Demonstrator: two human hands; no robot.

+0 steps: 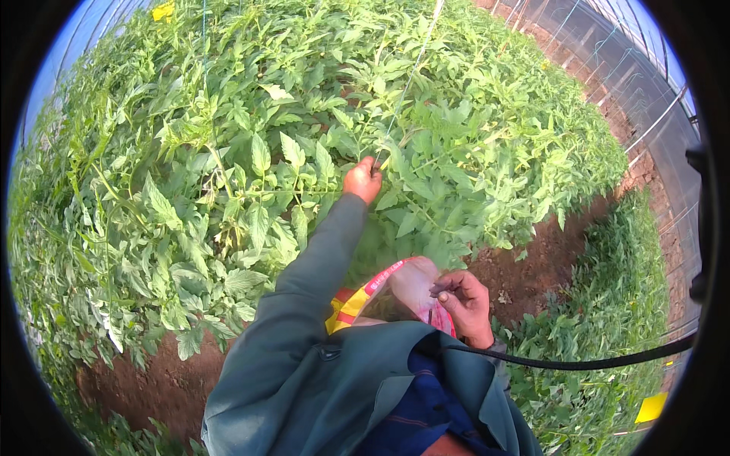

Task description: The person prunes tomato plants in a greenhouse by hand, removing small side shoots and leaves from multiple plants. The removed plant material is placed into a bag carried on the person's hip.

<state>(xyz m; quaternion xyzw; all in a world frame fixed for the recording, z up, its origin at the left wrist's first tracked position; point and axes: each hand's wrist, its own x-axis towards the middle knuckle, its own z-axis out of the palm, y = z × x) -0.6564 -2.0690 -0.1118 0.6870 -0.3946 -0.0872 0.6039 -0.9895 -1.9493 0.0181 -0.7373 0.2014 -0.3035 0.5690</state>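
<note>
My left hand (363,181) reaches forward into tall tomato plants (445,171), its fingers closed where a pale trellis string (408,80) runs down into the leaves. A green stem lies right beside those fingers. Close to my body, my right hand (466,303) is held at the mouth of a plastic bag (412,280) printed in red and yellow. Thumb and fingertips come together there; whether something small sits between them is hard to see. The bag hangs open in front of my jacket (296,365), and its inside is mostly hidden.
Bare soil (527,268) shows along the path at right. Another row of plants (616,273) grows beyond it. A black cord (599,363) crosses from my body to the right. A teal string (205,51) hangs at left, and a yellow card (651,407) is at lower right.
</note>
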